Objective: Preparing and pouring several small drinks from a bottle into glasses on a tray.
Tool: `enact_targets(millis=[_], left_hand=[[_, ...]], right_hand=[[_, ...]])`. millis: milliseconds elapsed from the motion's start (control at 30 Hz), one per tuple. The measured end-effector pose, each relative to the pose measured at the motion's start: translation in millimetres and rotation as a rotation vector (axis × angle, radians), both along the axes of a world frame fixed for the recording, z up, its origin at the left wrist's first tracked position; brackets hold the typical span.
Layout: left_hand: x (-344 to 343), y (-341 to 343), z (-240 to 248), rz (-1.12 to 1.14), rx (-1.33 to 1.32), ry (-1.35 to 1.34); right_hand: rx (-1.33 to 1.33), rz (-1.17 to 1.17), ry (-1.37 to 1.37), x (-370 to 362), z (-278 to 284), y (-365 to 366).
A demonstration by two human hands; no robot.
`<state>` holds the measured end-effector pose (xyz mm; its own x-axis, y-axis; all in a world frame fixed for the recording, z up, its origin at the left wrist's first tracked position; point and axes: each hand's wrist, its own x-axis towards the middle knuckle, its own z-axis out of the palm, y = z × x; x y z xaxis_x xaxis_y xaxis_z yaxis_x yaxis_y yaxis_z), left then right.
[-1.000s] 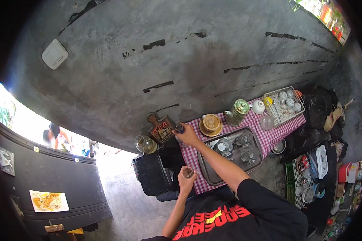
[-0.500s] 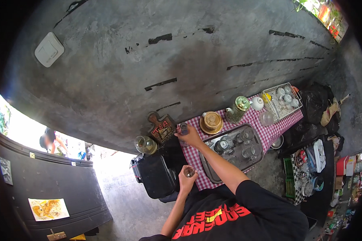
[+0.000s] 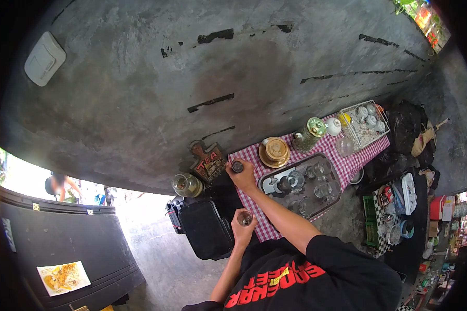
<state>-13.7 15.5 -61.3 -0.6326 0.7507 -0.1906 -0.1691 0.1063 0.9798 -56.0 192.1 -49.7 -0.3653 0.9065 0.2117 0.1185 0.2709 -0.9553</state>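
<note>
Nearest to the person, the left hand (image 3: 242,228) has its fingers wrapped around a small glass (image 3: 245,218), held in front of the metal tray (image 3: 267,185). Beyond it, left of the tray, the right hand (image 3: 242,176) closes around a small dark jar (image 3: 237,166). It seems a filling step; next the jar should meet the glass carefully.

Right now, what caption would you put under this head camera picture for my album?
Left hand holds a small glass while right hand grips a dark jar beside a tray of glasses on the checked cloth.
</note>
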Motion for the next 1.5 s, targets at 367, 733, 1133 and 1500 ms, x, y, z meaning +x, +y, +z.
enact_targets(millis=[367,733,1133,1500], left_hand=[[-1.3,-3.3,4.5,-0.002,-0.014,0.031],[5.2,-16.4,4.0,0.021,-0.031,0.086],[33.6,0.1,20.5,-0.016,0.057,0.178],[75.1,28.1,61.0,0.022,0.092,0.185]], right_hand=[[-0.015,-0.091,0.004,-23.6,0.7,27.2],[-0.366,-0.022,0.535,20.6,85.8,30.2],[-0.194,0.079,0.565,184.5,233.4,-4.2],[-0.170,-0.146,0.587,359.4,260.4,-19.4]])
